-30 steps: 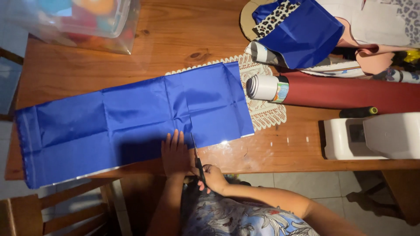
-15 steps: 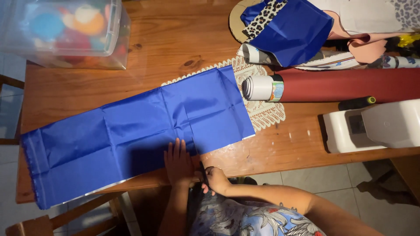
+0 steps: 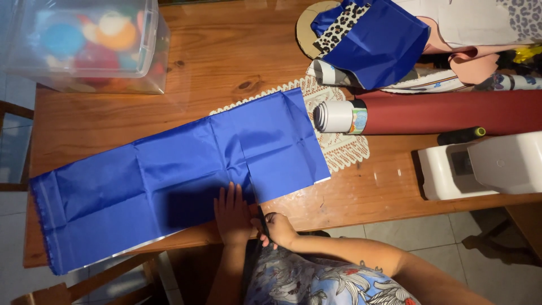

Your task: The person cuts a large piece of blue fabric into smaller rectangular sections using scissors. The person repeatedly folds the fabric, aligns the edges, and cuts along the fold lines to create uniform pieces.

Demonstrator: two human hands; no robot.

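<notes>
A long strip of shiny blue fabric lies spread across the wooden table, its left end hanging over the near edge. My left hand rests flat on the fabric's near edge, fingers slightly apart. Just right of it, my right hand grips dark scissors at the fabric's edge. A straight slit runs up into the fabric from there. The scissor blades are mostly hidden between my hands.
A clear plastic box of colourful items sits far left. A dark red roll lies on a lace doily; more blue and patterned fabric is piled behind. A white sewing machine stands right. A wooden chair is below left.
The view has shifted slightly. Both hands stay together at the near edge of the blue fabric, with little other movement visible.
</notes>
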